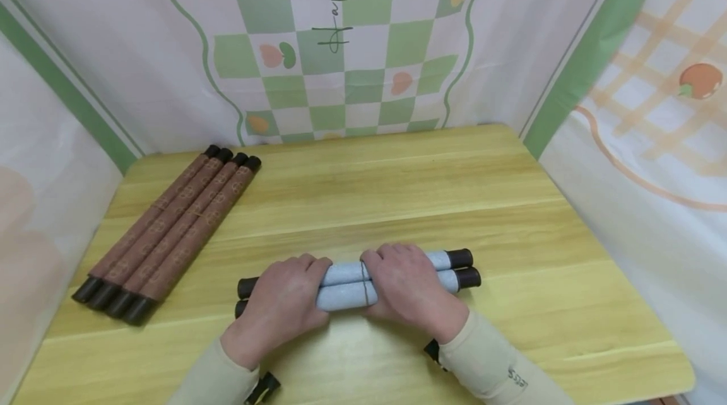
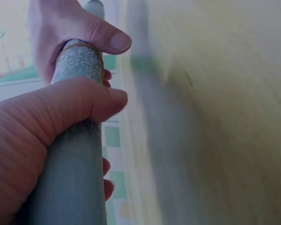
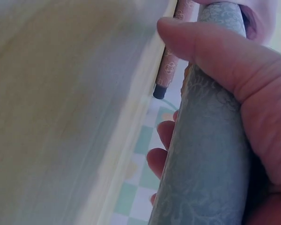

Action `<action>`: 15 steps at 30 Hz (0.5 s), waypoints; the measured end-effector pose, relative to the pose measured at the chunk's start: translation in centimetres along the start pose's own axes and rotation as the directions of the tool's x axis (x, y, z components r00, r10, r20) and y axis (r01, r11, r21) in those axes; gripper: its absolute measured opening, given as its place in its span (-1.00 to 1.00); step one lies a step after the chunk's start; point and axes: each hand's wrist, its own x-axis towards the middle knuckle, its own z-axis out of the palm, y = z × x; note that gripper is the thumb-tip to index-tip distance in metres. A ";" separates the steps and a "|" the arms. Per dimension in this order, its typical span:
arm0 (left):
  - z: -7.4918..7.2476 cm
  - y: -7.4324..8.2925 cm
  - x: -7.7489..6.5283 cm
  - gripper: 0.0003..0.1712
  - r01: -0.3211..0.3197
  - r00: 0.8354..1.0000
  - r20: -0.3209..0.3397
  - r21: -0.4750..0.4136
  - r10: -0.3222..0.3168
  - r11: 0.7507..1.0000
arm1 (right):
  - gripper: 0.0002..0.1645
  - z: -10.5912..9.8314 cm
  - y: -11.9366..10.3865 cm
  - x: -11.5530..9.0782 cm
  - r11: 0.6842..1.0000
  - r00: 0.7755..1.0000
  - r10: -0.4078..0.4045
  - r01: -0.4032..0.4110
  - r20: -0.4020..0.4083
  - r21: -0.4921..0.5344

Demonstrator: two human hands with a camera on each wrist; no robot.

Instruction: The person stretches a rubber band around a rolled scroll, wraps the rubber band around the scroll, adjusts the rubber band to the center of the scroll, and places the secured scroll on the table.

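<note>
Two pale blue rolled scrolls (image 1: 345, 297) with dark end knobs lie side by side in both hands, in front of the person. My left hand (image 1: 289, 294) grips them left of the middle, my right hand (image 1: 409, 282) just right of it. In each wrist view the thumb lies along the near scroll (image 2: 77, 164), and fingertips show past its far edge. A thin cord (image 1: 366, 285) loops around a scroll between the hands, close to the right thumb. White floral patterning covers the blue surface (image 3: 206, 140). The scrolls are held over the table, which shows behind them.
Several brown patterned scrolls (image 1: 176, 228) with black ends lie in a slanted row on the left of the wooden table (image 1: 397, 197). A checkered green and white cloth (image 1: 363, 77) hangs behind the table's back edge. Pale cloth also hangs at both sides.
</note>
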 end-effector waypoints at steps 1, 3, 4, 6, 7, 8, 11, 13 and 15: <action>0.0 -0.1 -0.1 -0.24 -0.003 1.000 0.003 -0.008 0.003 1.000 | -0.27 0.0 0.0 0.0 1.000 1.000 0.000 0.000 -0.008 0.000; 0.1 -0.2 -0.4 -0.19 -0.007 1.000 0.009 -0.025 0.007 1.000 | -0.32 0.1 0.2 0.0 1.000 1.000 -0.004 0.004 -0.027 0.000; 0.1 -0.2 -0.5 -0.16 -0.008 1.000 0.012 -0.031 0.008 0.999 | -0.33 0.2 0.2 0.0 1.000 0.999 -0.007 0.007 -0.036 0.000; 0.0 -0.3 -0.8 -0.10 -0.009 1.000 0.020 -0.049 0.010 0.999 | -0.35 0.2 0.4 0.1 1.000 0.998 -0.019 0.019 -0.060 0.001; 0.0 -0.3 -1.0 -0.07 -0.008 1.000 0.025 -0.055 0.009 0.998 | -0.35 0.2 0.5 0.1 1.000 0.997 -0.026 0.026 -0.070 0.002; 0.0 -0.4 -1.1 -0.05 -0.007 0.999 0.031 -0.063 0.009 0.998 | -0.35 0.3 0.5 0.1 0.999 0.996 -0.035 0.035 -0.079 0.002; -0.2 -0.4 -1.5 -0.01 -0.006 0.999 0.041 -0.080 0.010 0.997 | -0.31 0.2 0.7 0.1 0.999 0.995 -0.047 0.047 -0.092 0.000; -0.3 -0.5 -1.7 0.00 -0.015 0.999 0.037 -0.083 0.018 0.996 | -0.28 0.2 0.8 0.1 0.999 0.995 -0.049 0.050 -0.091 0.002; -0.4 -0.6 -2.0 0.01 -0.025 0.999 0.020 -0.071 0.026 0.997 | -0.25 0.2 0.8 0.2 0.999 0.994 -0.053 0.054 -0.092 0.007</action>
